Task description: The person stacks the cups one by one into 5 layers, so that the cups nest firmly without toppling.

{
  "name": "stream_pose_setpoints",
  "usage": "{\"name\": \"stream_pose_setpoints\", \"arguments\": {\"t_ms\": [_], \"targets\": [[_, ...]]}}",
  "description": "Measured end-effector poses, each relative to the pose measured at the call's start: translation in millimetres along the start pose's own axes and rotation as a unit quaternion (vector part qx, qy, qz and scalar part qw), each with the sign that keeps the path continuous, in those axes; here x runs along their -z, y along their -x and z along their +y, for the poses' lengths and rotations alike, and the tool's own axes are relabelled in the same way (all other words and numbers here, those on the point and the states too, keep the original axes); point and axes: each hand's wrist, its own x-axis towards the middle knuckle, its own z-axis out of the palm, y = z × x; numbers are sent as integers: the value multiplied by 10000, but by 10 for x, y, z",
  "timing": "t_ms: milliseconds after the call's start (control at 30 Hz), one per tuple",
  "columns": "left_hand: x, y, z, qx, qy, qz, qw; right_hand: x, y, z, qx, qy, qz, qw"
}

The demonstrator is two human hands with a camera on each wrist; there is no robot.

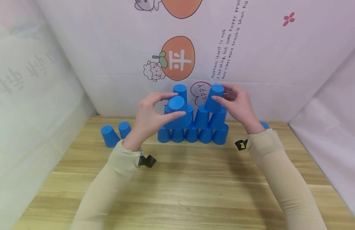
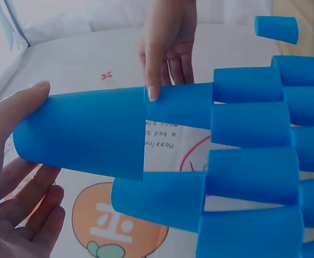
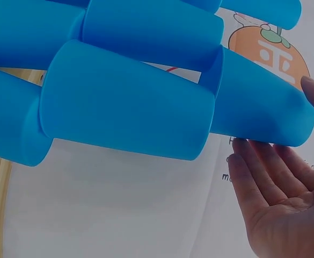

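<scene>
My left hand grips an upside-down blue cup between thumb and fingers, in front of the left part of a cup pyramid. In the left wrist view this held cup overlaps the upper rows. With thumb and fingertips, my right hand holds another upside-down cup at the pyramid's upper right. The right wrist view shows that cup with its rim at the tops of two second-row cups. One third-row cup stands at the left, partly hidden behind the left-hand cup.
The bottom row has several upside-down cups side by side on the wooden table. Two loose cups stand left of the pyramid. Another cup shows behind the right wrist. A printed white cloth hangs close behind.
</scene>
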Motion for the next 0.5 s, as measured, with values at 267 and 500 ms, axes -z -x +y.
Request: {"name": "stream_pose_setpoints", "arguments": {"t_ms": [267, 500], "targets": [[-112, -365, 65, -192, 230, 459, 9985, 34, 10, 23, -58, -23, -18, 10000], [-131, -719, 88, -59, 215, 606, 9979, 101, 65, 77, 21, -123, 38, 9999]]}}
